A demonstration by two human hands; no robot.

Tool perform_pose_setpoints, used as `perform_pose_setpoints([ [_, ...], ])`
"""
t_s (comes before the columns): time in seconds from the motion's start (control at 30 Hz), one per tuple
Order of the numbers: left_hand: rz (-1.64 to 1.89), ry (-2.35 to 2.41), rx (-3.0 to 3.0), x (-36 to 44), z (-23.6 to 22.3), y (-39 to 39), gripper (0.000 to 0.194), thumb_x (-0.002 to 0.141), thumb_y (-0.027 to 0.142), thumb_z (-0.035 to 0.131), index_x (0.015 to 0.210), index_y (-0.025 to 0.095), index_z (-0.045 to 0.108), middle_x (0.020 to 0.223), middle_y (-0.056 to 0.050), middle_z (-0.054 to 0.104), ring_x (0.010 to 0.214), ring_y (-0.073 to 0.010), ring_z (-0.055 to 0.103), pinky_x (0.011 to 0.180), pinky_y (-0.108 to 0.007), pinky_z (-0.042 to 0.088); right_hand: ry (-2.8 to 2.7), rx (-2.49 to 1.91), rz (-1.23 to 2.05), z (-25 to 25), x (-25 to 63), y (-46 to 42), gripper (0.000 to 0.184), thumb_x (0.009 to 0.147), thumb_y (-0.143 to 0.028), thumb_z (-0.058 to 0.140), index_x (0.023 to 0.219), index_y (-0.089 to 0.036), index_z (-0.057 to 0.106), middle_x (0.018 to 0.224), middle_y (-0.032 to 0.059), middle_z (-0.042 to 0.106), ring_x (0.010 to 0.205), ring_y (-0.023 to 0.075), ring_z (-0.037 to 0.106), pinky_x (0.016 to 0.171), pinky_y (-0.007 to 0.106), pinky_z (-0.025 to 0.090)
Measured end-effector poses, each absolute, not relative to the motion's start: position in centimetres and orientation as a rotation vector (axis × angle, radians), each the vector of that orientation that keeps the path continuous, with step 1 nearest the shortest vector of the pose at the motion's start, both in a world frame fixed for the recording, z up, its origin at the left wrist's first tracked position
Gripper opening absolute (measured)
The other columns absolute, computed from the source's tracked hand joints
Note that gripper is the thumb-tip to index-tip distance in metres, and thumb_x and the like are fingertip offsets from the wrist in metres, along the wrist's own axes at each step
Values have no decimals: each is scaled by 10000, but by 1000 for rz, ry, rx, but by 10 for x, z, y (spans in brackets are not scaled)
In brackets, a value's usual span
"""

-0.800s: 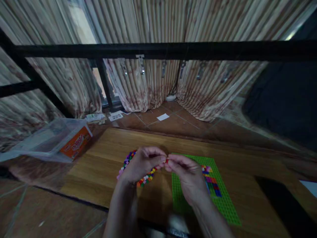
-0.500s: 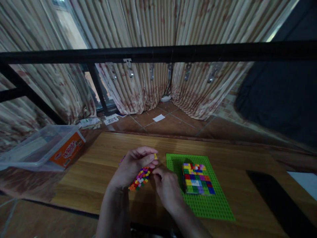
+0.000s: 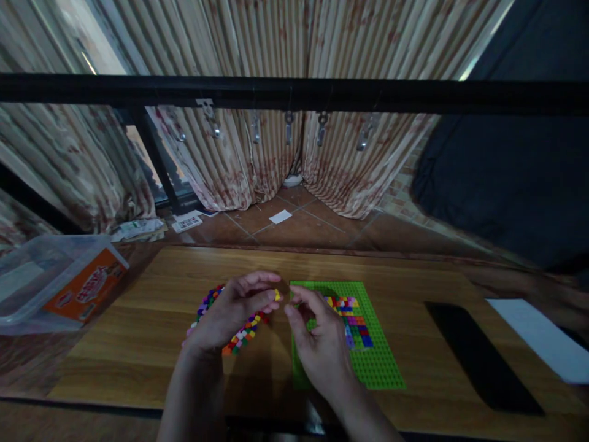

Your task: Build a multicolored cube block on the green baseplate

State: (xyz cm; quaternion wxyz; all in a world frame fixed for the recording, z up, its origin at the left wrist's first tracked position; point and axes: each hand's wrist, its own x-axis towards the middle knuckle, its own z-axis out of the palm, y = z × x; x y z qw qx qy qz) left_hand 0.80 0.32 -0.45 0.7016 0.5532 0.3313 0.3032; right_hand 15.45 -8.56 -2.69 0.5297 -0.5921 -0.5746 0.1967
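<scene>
My left hand pinches a small yellow toy brick between thumb and fingertips, above the table. Facing it, my right hand has its thumb and index finger apart, and nothing shows between them. A pile of small colourful bricks lies under and behind my left hand, which hides part of it. Beyond my right hand, a block of multicoloured bricks stands on a green studded baseplate; the hand covers its left side.
The wooden table carries a black flat strip and a white sheet on the right. At the left stands a clear plastic box with an orange label. A black bar crosses before striped curtains.
My right hand has turned and its thumb and index finger have parted. My left hand still holds the yellow brick. The whole view has shifted, so things appear further left.
</scene>
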Motion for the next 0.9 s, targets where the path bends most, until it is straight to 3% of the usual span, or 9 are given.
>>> perform_pose_setpoints([
  [0.1, 565, 631, 1299, 18, -2, -1, 386, 778, 266, 702, 1139, 168, 608, 920, -47, 678, 755, -115, 610, 706, -241, 476, -1457, -1309, 556, -21, 167, -93, 304, 908, -229, 521, 1202, -253, 591, 976, 47, 635, 867, 156, 620, 739, 274, 516],
  [0.3, 441, 576, 1343, 46, 2, -7, 417, 789, 287, 683, 1174, 166, 580, 784, -9, 657, 690, -100, 591, 688, -240, 469, -1432, -1298, 584, -17, 198, -103, 149, 897, -250, 566, 1002, -260, 671, 934, 28, 640, 854, 148, 621, 744, 278, 501],
  [0.47, 698, 763, 1486, 71, -7, -8, 338, 795, 317, 658, 1086, 152, 610, 902, -59, 694, 818, -152, 635, 776, -288, 486, -1319, -1502, 498, -26, 258, -111, 191, 877, -344, 583, 1016, -261, 685, 969, 33, 641, 894, 171, 614, 750, 292, 486],
  [0.63, 806, 858, 1740, 101, -24, -8, 272, 859, 333, 563, 1067, 179, 647, 1094, -80, 689, 1010, -192, 629, 913, -327, 463, -1268, -1644, 576, -47, 298, -112, 255, 827, -409, 608, 981, -236, 712, 971, 51, 667, 798, 177, 615, 670, 297, 482],
  [0.9, 676, 855, 1761, 131, -38, -10, 314, 890, 312, 483, 1141, 206, 638, 1035, -55, 727, 930, -188, 660, 866, -320, 484, -1240, -1597, 745, -62, 300, -102, 255, 790, -379, 644, 977, -224, 722, 975, 48, 713, 874, 192, 644, 775, 331, 501],
])
